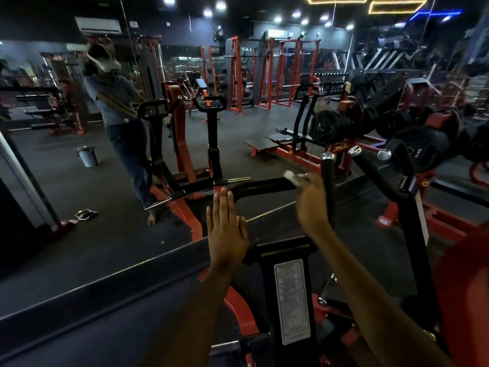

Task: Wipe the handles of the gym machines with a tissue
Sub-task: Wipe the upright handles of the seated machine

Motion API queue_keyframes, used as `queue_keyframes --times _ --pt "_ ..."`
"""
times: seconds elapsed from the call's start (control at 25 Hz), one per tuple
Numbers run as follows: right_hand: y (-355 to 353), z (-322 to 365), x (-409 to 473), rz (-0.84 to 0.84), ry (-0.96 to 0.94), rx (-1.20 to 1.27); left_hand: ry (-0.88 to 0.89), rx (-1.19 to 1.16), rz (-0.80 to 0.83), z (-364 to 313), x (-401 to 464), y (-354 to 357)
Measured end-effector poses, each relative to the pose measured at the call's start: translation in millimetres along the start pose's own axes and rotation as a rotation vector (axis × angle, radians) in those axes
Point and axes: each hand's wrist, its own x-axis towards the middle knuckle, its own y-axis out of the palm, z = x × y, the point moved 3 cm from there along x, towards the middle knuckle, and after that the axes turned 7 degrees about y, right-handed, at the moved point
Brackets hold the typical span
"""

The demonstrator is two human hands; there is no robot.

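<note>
A black curved handle bar (264,185) of a red and black gym machine runs across the middle of the view. My right hand (311,200) pinches a small white tissue (291,177) against the bar's right part, next to an upright black grip (328,176) with a chrome cap. My left hand (226,229) is held flat with straight fingers just below the bar's left bend, fingertips near it; whether they touch it I cannot tell.
A large wall mirror (79,181) at left reflects me and the machine. Two more black grips (370,168) with chrome caps rise at right, beside stacked weight plates (418,152). A label plate (292,300) sits on the machine's black column below my hands. A grey bucket (87,156) shows in the mirror.
</note>
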Motion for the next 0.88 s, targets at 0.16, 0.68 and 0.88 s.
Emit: queue_keyframes --times 0.16,0.68,0.88 --pt "15.9 27.6 -13.6 0.016 -0.062 0.013 -0.007 -0.002 0.009 2.2 0.0 3.5" --pt "40.7 43.4 17.0 0.267 -0.183 -0.260 -0.015 0.000 0.012 1.8 -0.3 3.0" --pt "20.6 44.1 33.4 0.325 -0.216 -0.181 -0.017 0.019 0.021 1.0 -0.1 1.9"
